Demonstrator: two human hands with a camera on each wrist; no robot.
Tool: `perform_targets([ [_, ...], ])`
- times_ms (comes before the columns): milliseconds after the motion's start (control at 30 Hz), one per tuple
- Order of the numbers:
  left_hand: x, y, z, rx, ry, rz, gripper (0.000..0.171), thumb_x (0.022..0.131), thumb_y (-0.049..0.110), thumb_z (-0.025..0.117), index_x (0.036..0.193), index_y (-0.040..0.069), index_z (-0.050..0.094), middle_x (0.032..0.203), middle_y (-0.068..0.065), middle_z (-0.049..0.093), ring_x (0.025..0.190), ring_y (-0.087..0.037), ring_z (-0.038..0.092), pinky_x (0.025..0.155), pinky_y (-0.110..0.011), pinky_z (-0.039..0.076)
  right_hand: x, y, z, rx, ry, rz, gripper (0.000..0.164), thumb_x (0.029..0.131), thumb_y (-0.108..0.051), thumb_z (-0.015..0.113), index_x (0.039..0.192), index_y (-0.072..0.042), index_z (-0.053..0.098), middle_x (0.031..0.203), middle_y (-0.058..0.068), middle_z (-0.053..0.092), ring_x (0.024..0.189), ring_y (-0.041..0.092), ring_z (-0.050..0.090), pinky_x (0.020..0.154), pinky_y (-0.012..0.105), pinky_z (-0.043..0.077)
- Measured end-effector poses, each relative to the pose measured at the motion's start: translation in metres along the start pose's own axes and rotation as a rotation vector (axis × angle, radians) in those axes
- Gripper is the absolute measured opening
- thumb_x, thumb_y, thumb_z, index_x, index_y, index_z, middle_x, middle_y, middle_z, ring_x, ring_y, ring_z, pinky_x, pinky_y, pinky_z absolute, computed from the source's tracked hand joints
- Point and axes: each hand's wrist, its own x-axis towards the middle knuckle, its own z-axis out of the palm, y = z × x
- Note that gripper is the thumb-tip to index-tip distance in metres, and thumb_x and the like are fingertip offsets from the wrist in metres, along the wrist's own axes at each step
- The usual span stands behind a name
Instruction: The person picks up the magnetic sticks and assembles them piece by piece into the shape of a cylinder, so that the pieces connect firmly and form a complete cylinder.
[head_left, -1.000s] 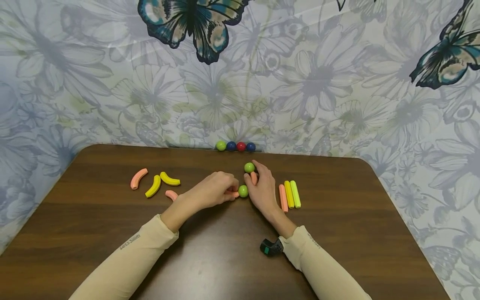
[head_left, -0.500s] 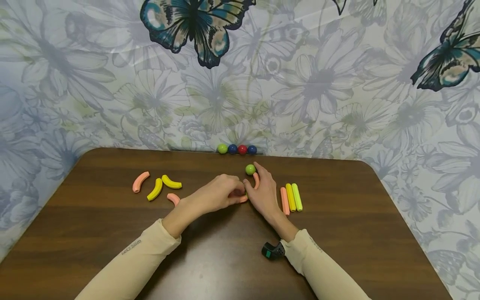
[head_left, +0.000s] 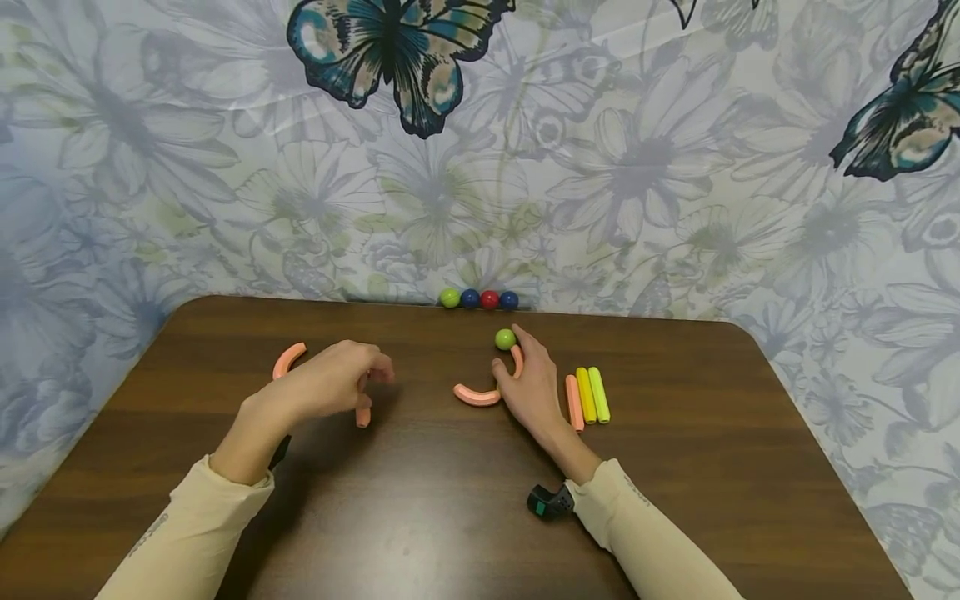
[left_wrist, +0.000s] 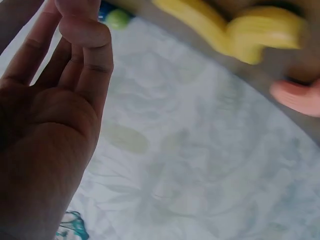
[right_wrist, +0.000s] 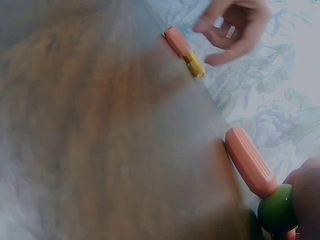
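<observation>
My left hand [head_left: 330, 385] hovers over the loose curved sticks at the left, fingers loosely bent around nothing visible. Below its fingertips lies a pink curved stick [head_left: 363, 417]; another pink curved stick [head_left: 288, 360] shows behind the hand. Yellow curved sticks [left_wrist: 197, 20] are hidden by it in the head view but appear in the left wrist view. My right hand [head_left: 534, 387] holds an upright pink curved stick [head_left: 517, 360] between thumb and index finger. A green ball [head_left: 506, 339] sits at its far end. A lower pink curved stick [head_left: 476, 396] meets another green ball [right_wrist: 277, 209] by the thumb.
Pink [head_left: 574, 403], yellow [head_left: 587, 395] and light green [head_left: 599, 395] straight sticks lie side by side right of my right hand. Along the table's [head_left: 420, 517] back edge stands a row of balls: green [head_left: 449, 298], blue [head_left: 470, 299], red [head_left: 490, 299] and blue.
My left hand has let go of the lower pink curved stick, which stays against the green ball, and has moved left over the loose sticks. The right hand has stayed put.
</observation>
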Motion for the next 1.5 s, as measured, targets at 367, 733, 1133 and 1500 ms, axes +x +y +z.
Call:
perform_targets([
  [367, -0.005, -0.025, 0.027, 0.088, 0.121, 0.131, 0.024, 0.081, -0.003, 0.085, 0.085, 0.016, 0.07, 0.086, 0.004, 0.063, 0.08, -0.013, 0.061, 0.072, -0.03, 0.047, -0.002, 0.0, -0.001, -0.009, -0.018, 0.004, 0.07, 0.094, -0.025, 0.074, 0.156, -0.005, 0.048, 0.155, 0.016, 0.054, 0.143, 0.037, 0.05, 0.119, 0.057, 0.039],
  [733, 0.036, -0.003, 0.046, 0.13, 0.289, 0.068, 0.023, 0.093, 0.02, 0.083, 0.079, 0.014, 0.065, 0.072, 0.003, 0.058, 0.064, -0.011, 0.05, 0.058, -0.028, 0.042, -0.001, 0.0, -0.002, -0.016, -0.016, 0.0, 0.07, 0.093, -0.024, 0.073, 0.157, -0.008, 0.048, 0.154, 0.015, 0.056, 0.141, 0.036, 0.053, 0.117, 0.056, 0.042],
  [1133, 0.109, 0.034, 0.045, 0.148, 0.415, -0.006, 0.024, 0.092, 0.02, 0.083, 0.076, 0.011, 0.068, 0.075, -0.003, 0.068, 0.067, -0.022, 0.062, 0.062, -0.041, 0.055, -0.002, 0.004, -0.001, -0.032, -0.018, 0.004, 0.069, 0.092, -0.024, 0.072, 0.156, -0.009, 0.049, 0.152, 0.015, 0.057, 0.14, 0.037, 0.053, 0.117, 0.057, 0.041],
  [1500, 0.14, 0.042, 0.043, 0.171, 0.438, -0.003, 0.019, 0.092, 0.023, 0.084, 0.081, 0.01, 0.075, 0.081, -0.004, 0.074, 0.074, -0.027, 0.07, 0.068, -0.045, 0.059, 0.001, 0.001, 0.0, -0.019, -0.01, -0.023, 0.069, 0.09, -0.021, 0.071, 0.155, -0.009, 0.051, 0.151, 0.014, 0.059, 0.138, 0.036, 0.055, 0.114, 0.056, 0.045],
])
